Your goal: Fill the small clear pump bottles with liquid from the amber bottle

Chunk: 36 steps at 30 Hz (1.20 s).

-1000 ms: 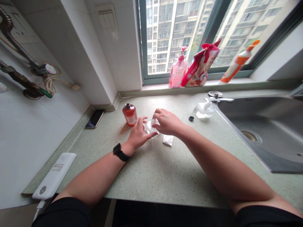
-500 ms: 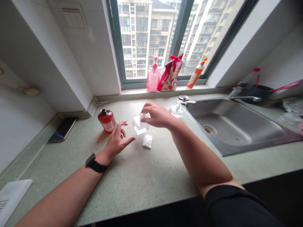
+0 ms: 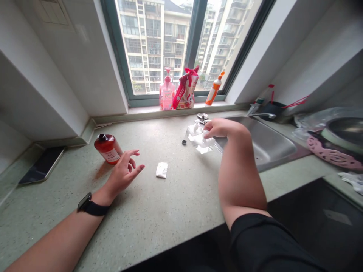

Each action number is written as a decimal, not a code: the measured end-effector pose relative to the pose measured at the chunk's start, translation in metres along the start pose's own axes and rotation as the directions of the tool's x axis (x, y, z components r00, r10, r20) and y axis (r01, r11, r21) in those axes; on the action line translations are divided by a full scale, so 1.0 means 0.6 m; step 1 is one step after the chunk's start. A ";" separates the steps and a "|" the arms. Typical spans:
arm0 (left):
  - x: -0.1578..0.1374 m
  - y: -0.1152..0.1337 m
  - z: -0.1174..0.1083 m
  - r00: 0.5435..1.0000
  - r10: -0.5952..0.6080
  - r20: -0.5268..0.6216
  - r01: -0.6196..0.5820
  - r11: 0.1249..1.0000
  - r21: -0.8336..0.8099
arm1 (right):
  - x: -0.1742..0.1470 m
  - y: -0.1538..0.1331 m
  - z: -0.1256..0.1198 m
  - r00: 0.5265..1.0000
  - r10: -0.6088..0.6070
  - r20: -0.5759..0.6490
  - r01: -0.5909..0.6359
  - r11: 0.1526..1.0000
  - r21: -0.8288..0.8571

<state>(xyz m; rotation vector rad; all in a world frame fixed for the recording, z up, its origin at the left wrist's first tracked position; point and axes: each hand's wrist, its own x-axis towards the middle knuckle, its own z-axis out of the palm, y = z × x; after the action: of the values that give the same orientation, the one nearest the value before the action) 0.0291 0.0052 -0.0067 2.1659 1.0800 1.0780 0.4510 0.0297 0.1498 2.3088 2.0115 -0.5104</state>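
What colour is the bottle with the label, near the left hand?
The bottle is reddish-brown, with a whitish label; the head view, the only one, shows it.

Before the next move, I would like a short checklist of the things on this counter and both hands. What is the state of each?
1. Right hand has a grip on the clear container: ok, fingers at its top.
2. Left hand free: ok, open and holding nothing.
3. Red bottle upright: ok.
4. Left hand not touching the red bottle: cannot tell, they overlap in view.
5. Clear container apart from the clear pump bottle: cannot tell, they overlap too.
6. Black cap put away: not ok, loose on the counter.
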 end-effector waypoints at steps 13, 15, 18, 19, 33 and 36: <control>0.001 0.000 -0.001 0.999 -0.034 0.041 0.034 0.999 0.012 | 0.054 0.033 0.030 0.993 0.107 0.045 -0.108 0.994 0.007; 0.001 -0.002 0.000 0.999 -0.025 0.041 0.025 1.000 0.009 | 0.052 0.033 0.030 0.993 0.103 0.054 -0.104 0.995 0.014; 0.002 -0.002 0.001 0.999 -0.017 0.047 0.016 1.000 0.011 | 0.042 0.029 0.023 0.995 0.091 0.047 -0.092 0.995 0.033; 0.001 -0.001 0.001 0.999 -0.011 0.047 0.010 1.000 0.015 | 0.036 0.025 0.020 0.997 0.074 0.026 -0.076 0.996 0.045; -0.006 0.011 -0.062 0.807 0.292 -0.513 -0.070 0.910 0.409 | 0.078 -0.147 0.112 0.994 -0.095 -0.045 0.086 0.981 -0.174; 0.004 -0.009 -0.081 0.743 0.287 -0.605 -0.038 0.920 0.390 | 0.099 -0.154 0.145 0.999 -0.053 -0.012 0.050 0.976 -0.212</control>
<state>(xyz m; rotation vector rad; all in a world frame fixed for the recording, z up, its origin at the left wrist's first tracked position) -0.0121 0.0138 0.0183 2.2303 1.4925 1.9623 0.3483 0.0805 0.0687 2.1489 2.0269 -0.2633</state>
